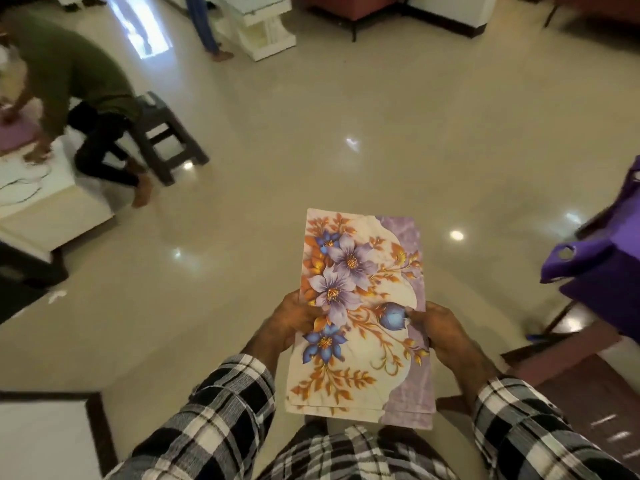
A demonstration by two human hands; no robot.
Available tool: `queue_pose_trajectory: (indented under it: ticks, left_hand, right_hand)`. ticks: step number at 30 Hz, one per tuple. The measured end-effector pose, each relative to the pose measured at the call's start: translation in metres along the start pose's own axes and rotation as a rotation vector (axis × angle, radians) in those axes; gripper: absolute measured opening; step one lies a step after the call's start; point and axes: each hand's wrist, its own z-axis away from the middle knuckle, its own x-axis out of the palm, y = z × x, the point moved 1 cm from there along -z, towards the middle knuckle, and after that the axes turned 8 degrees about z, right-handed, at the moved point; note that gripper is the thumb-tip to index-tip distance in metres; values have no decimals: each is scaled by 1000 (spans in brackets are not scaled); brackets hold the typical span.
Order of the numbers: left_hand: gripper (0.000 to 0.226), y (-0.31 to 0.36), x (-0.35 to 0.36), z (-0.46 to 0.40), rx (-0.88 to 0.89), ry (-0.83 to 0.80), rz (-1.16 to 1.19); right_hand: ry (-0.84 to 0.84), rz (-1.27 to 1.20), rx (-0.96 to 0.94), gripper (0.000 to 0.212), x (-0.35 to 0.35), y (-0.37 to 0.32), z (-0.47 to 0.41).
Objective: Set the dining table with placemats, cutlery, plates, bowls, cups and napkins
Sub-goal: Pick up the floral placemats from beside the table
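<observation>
A stack of floral placemats [360, 306], cream with purple, blue and orange flowers and a lilac edge, is held flat above the floor in front of me. My left hand [289, 322] grips its left edge, thumb on top. My right hand [441, 332] grips the right edge, thumb pressed by the blue bud. Several layered edges show at the stack's near end. Both sleeves are black-and-white check.
Glossy beige floor ahead. At left, a person in green bends over a white table [41, 202] beside a dark stool [166, 140]. A purple bag [602, 271] is at right, above a dark wooden surface [588, 393]. White furniture [263, 26] stands at the back.
</observation>
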Motion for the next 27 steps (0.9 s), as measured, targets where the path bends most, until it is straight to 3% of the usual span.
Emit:
queue_pose_trajectory:
  ticks: [3,7,11,14,20,22,25,27]
  left_hand:
    - [58,50,28,-66,-65,-183,-54]
    - [44,113,94,-144,-27,-263,-236]
    - [50,149,163,-234,-34,-476,-301]
    - [52,172,214,-295,-48,-459,-379]
    - [28,219,348,-380,29,-426,-484]
    - [36,233,390,-405,21,-484,-471]
    - [59,254,448,-458,-10,-636,-466]
    - [66,261,494,-499,-48,-716,-507]
  right_hand:
    - [137,-36,10,23,-20,-20,-35]
    - [321,-114,26,21,-63,-47,-82]
    - [482,-171,-1,25,-115,-70,-143]
    - [604,-182,-10,18,-165,-87,-189]
    - [890,-123,-41,23,-264,-156,-248]
    - [976,-150,-27,24,-299,-178,-264]
    - [915,-154,6,38,-351,-192,-291]
    - [913,-192,31,35,-385,-196,-312]
